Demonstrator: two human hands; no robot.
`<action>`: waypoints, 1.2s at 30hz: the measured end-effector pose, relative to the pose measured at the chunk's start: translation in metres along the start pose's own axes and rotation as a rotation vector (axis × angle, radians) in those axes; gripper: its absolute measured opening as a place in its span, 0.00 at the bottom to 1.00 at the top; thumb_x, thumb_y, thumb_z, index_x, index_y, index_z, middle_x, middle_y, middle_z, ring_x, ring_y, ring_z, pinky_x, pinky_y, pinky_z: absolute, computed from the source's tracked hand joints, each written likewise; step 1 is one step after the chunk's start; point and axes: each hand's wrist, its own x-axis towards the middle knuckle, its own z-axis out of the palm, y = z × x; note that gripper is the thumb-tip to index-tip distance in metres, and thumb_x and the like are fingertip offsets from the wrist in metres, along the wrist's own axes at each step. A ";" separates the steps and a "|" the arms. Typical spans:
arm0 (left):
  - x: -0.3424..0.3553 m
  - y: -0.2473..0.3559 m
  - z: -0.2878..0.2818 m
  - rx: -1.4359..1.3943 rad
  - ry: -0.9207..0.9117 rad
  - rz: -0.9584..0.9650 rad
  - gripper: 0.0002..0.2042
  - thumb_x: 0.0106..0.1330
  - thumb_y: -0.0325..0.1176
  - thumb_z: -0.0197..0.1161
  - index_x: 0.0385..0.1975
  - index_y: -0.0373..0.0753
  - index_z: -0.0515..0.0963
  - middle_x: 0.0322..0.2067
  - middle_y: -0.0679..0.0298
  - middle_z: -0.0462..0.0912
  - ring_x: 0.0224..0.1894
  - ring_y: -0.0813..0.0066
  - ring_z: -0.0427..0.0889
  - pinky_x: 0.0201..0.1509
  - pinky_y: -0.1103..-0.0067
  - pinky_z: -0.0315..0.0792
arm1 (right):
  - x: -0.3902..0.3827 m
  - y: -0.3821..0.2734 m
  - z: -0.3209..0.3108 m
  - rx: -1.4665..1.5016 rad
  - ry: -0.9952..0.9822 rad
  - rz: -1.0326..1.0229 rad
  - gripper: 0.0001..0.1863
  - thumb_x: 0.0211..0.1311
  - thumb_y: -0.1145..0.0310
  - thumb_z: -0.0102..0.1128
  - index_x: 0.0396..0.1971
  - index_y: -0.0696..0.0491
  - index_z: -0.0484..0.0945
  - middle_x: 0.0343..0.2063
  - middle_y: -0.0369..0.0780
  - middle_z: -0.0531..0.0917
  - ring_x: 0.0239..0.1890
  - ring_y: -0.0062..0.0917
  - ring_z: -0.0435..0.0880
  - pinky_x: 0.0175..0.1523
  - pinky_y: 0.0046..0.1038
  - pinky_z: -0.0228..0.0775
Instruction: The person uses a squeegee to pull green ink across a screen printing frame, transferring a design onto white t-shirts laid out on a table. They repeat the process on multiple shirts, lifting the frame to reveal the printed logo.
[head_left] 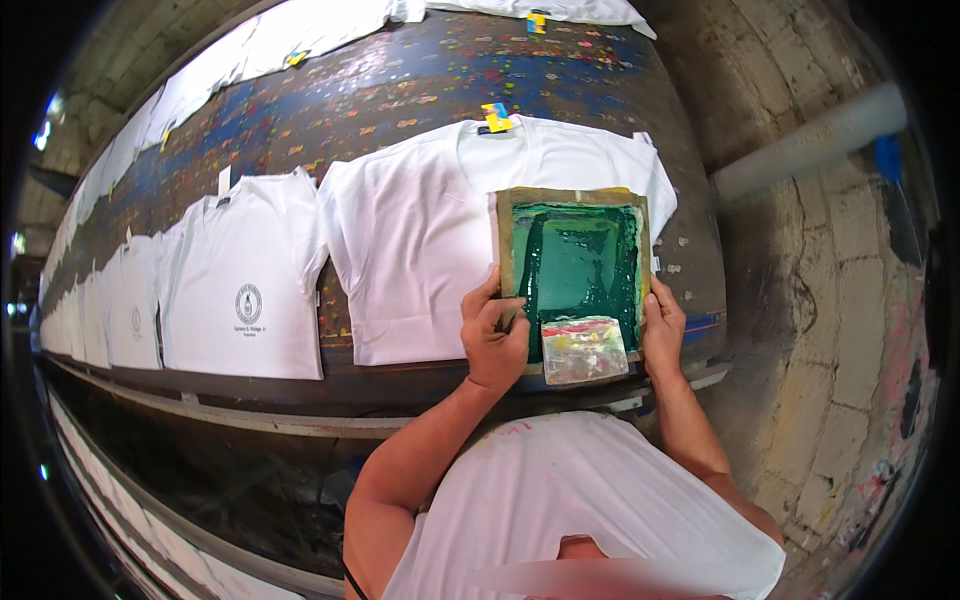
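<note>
A small screen-printing frame (506, 240) with dark green ink smeared over its mesh is held by its two sides, over the right part of a white T-shirt (410, 250). My left hand (495, 335) grips its left edge, fingers curled. Along the right edge my right hand (663, 325) is closed, thumb toward the top. A paint-stained squeegee (584, 352) rests inside the frame at its near end. The frame covers part of the shirt beneath; whether it touches the cloth I cannot tell.
Another white T-shirt (240, 290) with a dark round print lies to the left, with several more beyond it. The long table (400, 75) is speckled with paint. More shirts line its far edge. At right stand a block wall (850, 330) and a pale pipe (810, 140).
</note>
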 end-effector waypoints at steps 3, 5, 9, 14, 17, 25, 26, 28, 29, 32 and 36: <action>-0.002 -0.001 -0.003 0.024 -0.040 -0.074 0.14 0.58 0.14 0.70 0.42 0.36 0.90 0.71 0.42 0.83 0.69 0.51 0.82 0.70 0.67 0.78 | 0.000 -0.015 0.002 -0.071 0.023 -0.073 0.21 0.84 0.77 0.58 0.70 0.63 0.83 0.63 0.45 0.88 0.65 0.29 0.85 0.74 0.31 0.73; -0.001 -0.004 -0.005 0.045 -0.057 -0.031 0.13 0.60 0.14 0.69 0.43 0.34 0.89 0.72 0.40 0.82 0.70 0.52 0.83 0.71 0.68 0.78 | -0.005 -0.030 0.002 -0.151 0.083 -0.084 0.21 0.82 0.77 0.60 0.69 0.63 0.84 0.63 0.47 0.88 0.65 0.34 0.86 0.74 0.33 0.74; 0.000 -0.008 -0.002 -0.115 -0.034 -0.129 0.10 0.64 0.13 0.69 0.43 0.32 0.87 0.74 0.40 0.80 0.69 0.59 0.84 0.69 0.71 0.80 | -0.035 -0.070 -0.021 -0.424 -0.307 -0.574 0.25 0.65 0.73 0.78 0.62 0.59 0.88 0.63 0.49 0.87 0.64 0.47 0.86 0.72 0.47 0.77; 0.000 -0.007 -0.004 -0.200 -0.061 -0.232 0.08 0.67 0.12 0.67 0.39 0.33 0.85 0.76 0.45 0.77 0.62 0.70 0.88 0.61 0.77 0.83 | -0.056 -0.073 -0.008 -0.534 -0.500 -0.743 0.24 0.60 0.70 0.80 0.57 0.52 0.90 0.61 0.41 0.87 0.65 0.42 0.84 0.69 0.45 0.81; 0.001 -0.009 -0.003 -0.206 -0.056 -0.210 0.07 0.66 0.12 0.68 0.36 0.33 0.84 0.76 0.44 0.77 0.62 0.71 0.88 0.60 0.78 0.83 | -0.055 -0.064 -0.003 -0.563 -0.440 -0.769 0.16 0.68 0.71 0.69 0.55 0.52 0.90 0.54 0.39 0.88 0.63 0.38 0.85 0.66 0.42 0.80; 0.001 -0.013 -0.005 -0.126 -0.051 -0.225 0.07 0.66 0.13 0.69 0.34 0.35 0.83 0.75 0.43 0.79 0.66 0.68 0.86 0.64 0.75 0.81 | -0.039 -0.079 -0.006 -0.541 -0.423 -0.815 0.18 0.65 0.76 0.70 0.55 0.53 0.91 0.52 0.38 0.89 0.57 0.38 0.87 0.63 0.41 0.82; 0.001 -0.013 -0.005 -0.126 -0.049 -0.216 0.07 0.66 0.13 0.69 0.33 0.35 0.83 0.75 0.43 0.79 0.66 0.68 0.86 0.64 0.75 0.81 | -0.036 -0.081 -0.006 -0.561 -0.425 -0.824 0.18 0.65 0.76 0.69 0.54 0.53 0.91 0.51 0.38 0.89 0.56 0.37 0.87 0.62 0.40 0.82; 0.002 -0.013 -0.004 -0.125 -0.051 -0.204 0.07 0.66 0.14 0.69 0.33 0.36 0.83 0.75 0.43 0.79 0.66 0.67 0.86 0.64 0.76 0.81 | -0.031 -0.085 -0.003 -0.590 -0.421 -0.846 0.17 0.65 0.74 0.67 0.53 0.53 0.90 0.47 0.38 0.89 0.54 0.36 0.87 0.59 0.40 0.82; 0.002 -0.011 -0.005 -0.111 -0.064 -0.209 0.07 0.66 0.14 0.69 0.35 0.35 0.84 0.75 0.44 0.80 0.67 0.67 0.86 0.65 0.75 0.81 | -0.029 -0.086 -0.001 -0.600 -0.432 -0.849 0.17 0.65 0.74 0.67 0.53 0.53 0.90 0.47 0.38 0.89 0.53 0.36 0.87 0.59 0.39 0.82; 0.004 -0.007 -0.003 -0.079 -0.066 -0.202 0.09 0.68 0.16 0.69 0.44 0.34 0.89 0.74 0.45 0.80 0.69 0.65 0.85 0.68 0.73 0.81 | -0.025 -0.091 0.002 -0.634 -0.484 -0.839 0.18 0.64 0.75 0.67 0.53 0.53 0.90 0.47 0.39 0.90 0.52 0.36 0.88 0.58 0.39 0.82; 0.004 -0.002 0.000 0.064 -0.061 -0.123 0.18 0.71 0.18 0.69 0.59 0.32 0.89 0.72 0.46 0.82 0.71 0.59 0.84 0.74 0.67 0.78 | -0.007 -0.101 -0.004 -0.610 -0.602 -0.811 0.18 0.63 0.77 0.68 0.53 0.53 0.90 0.44 0.40 0.91 0.50 0.38 0.89 0.57 0.39 0.82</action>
